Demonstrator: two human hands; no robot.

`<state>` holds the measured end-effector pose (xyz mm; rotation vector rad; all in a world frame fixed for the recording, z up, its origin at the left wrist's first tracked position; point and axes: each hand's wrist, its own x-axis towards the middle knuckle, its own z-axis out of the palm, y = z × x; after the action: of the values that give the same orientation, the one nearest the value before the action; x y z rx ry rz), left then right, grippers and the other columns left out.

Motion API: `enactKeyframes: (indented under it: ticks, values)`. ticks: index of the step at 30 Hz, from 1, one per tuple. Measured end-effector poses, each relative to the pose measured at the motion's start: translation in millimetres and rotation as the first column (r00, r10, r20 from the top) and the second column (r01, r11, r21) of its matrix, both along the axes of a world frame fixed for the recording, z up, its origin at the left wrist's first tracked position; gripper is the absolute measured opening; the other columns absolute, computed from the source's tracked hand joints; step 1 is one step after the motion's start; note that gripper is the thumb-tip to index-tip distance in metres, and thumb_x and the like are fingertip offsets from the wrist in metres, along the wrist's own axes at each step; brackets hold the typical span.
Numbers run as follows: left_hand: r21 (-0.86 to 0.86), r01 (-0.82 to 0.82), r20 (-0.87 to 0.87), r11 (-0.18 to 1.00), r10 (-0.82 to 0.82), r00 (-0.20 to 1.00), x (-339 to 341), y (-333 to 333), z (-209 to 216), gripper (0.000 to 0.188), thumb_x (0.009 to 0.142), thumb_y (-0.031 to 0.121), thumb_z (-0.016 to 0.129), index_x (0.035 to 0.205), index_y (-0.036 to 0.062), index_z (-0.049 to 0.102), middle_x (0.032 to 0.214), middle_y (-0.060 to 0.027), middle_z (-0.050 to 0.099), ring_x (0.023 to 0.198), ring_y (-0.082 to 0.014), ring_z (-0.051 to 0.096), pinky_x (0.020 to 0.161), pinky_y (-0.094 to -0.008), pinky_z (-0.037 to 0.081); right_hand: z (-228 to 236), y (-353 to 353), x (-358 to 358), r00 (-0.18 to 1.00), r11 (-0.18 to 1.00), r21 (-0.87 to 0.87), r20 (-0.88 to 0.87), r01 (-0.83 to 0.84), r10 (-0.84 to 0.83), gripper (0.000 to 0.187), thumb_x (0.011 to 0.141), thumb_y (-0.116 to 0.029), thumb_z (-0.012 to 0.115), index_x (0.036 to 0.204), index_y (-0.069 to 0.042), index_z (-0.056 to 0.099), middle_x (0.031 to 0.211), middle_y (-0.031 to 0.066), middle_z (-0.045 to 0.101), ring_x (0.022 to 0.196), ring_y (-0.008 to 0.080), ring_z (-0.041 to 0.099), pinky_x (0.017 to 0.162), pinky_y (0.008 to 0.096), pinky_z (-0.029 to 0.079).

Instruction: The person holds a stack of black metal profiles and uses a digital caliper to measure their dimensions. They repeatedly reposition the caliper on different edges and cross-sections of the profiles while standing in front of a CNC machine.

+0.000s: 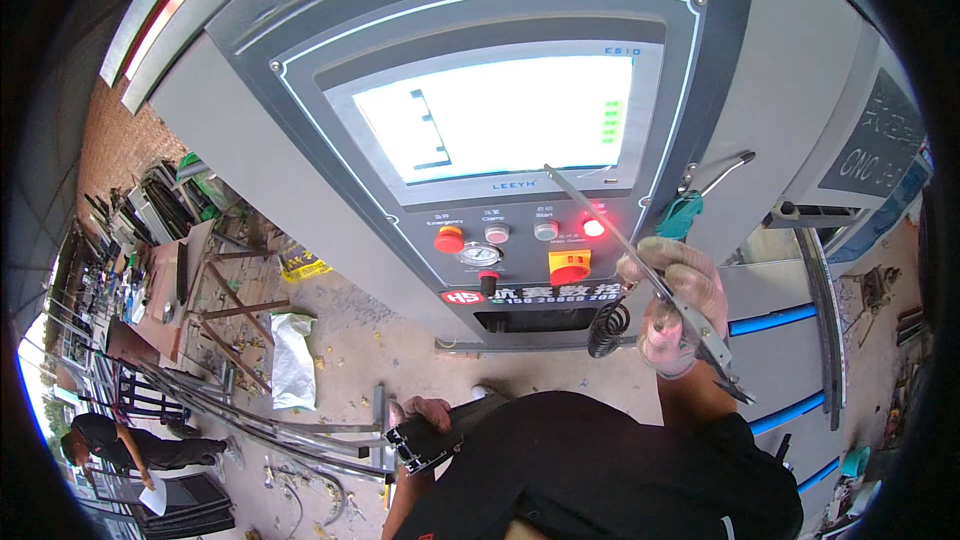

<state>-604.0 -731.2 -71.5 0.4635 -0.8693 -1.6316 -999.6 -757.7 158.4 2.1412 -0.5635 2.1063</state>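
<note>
My right hand point(685, 305), in a pale, pink-stained glove, is closed round a long metal caliper point(640, 260). Its thin beam slants up to the left, with the tip in front of the lower edge of the bright screen point(510, 120). The caliper's jaws point down to the right, near my wrist. Low in the view my left hand point(428, 412), gloved too, grips a black metal profile point(425, 447). The profile's cut end, with hollow chambers, faces up; my black shirt hides part of its length.
Below the screen, the grey machine's panel carries a red emergency button point(449, 240), a pressure gauge point(480, 254), a lit red button point(593, 228) and a yellow-red rotary switch point(570, 267). A black coiled hose point(607, 328) hangs there. Long profiles point(250, 420) lie left; another person point(130, 445) stands beyond.
</note>
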Motion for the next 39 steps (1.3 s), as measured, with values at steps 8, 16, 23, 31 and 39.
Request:
enactKeyframes:
  ticks: [8,16,23,31,39]
  values:
    - [0.082,-0.079,0.075,0.994,0.073,0.995,0,10,-7,0.078,0.102,0.075,0.024,0.070,0.0110,0.055,0.057,-0.0070,0.050,0.051,-0.0299,0.052,0.070,-0.0442,0.043,8,-9,2,0.996,0.996,0.005,-0.018,0.087,-0.087,0.036,0.103,-0.023,0.063,0.129,0.003,0.058,0.129,0.0285,0.063,0.112,0.0349,0.071,0.093,0.0444,0.061]
    - [0.044,0.019,0.007,0.999,-0.020,1.000,0,12,-5,0.074,0.105,0.070,0.027,0.072,0.0095,0.055,0.062,-0.0079,0.055,0.056,-0.0271,0.056,0.087,-0.0433,0.047,12,-8,-2,0.987,0.991,0.018,-0.094,0.131,-0.128,0.037,0.104,-0.021,0.062,0.132,0.002,0.055,0.133,0.0280,0.061,0.117,0.0345,0.069,0.099,0.0464,0.058]
    - [0.005,-0.043,0.136,0.999,0.042,0.990,-5,10,-7,0.076,0.104,0.072,0.023,0.071,0.0106,0.054,0.057,-0.0077,0.050,0.052,-0.0308,0.054,0.076,-0.0452,0.046,16,-3,3,0.979,0.981,0.038,-0.086,0.189,-0.185,0.038,0.105,-0.026,0.061,0.131,0.001,0.056,0.124,0.0263,0.065,0.116,0.0338,0.069,0.098,0.0464,0.057]
    - [-0.003,0.084,0.072,0.996,-0.084,0.994,3,4,-16,0.073,0.104,0.071,0.032,0.071,0.0093,0.055,0.061,-0.0082,0.054,0.057,-0.0274,0.057,0.086,-0.0443,0.047,-8,-4,18,0.997,0.998,0.048,0.069,-0.043,0.040,0.041,0.105,-0.024,0.063,0.138,-0.002,0.052,0.134,0.0294,0.058,0.113,0.0348,0.071,0.095,0.0441,0.060]
    - [0.048,0.096,0.015,0.994,-0.096,0.995,-2,4,-22,0.073,0.104,0.069,0.033,0.072,0.0080,0.056,0.062,-0.0093,0.055,0.058,-0.0263,0.055,0.086,-0.0421,0.045,-4,-20,31,0.999,0.999,-0.023,0.022,-0.047,0.048,0.043,0.106,-0.027,0.062,0.132,0.005,0.053,0.127,0.0340,0.061,0.103,0.0315,0.073,0.087,0.0381,0.062]
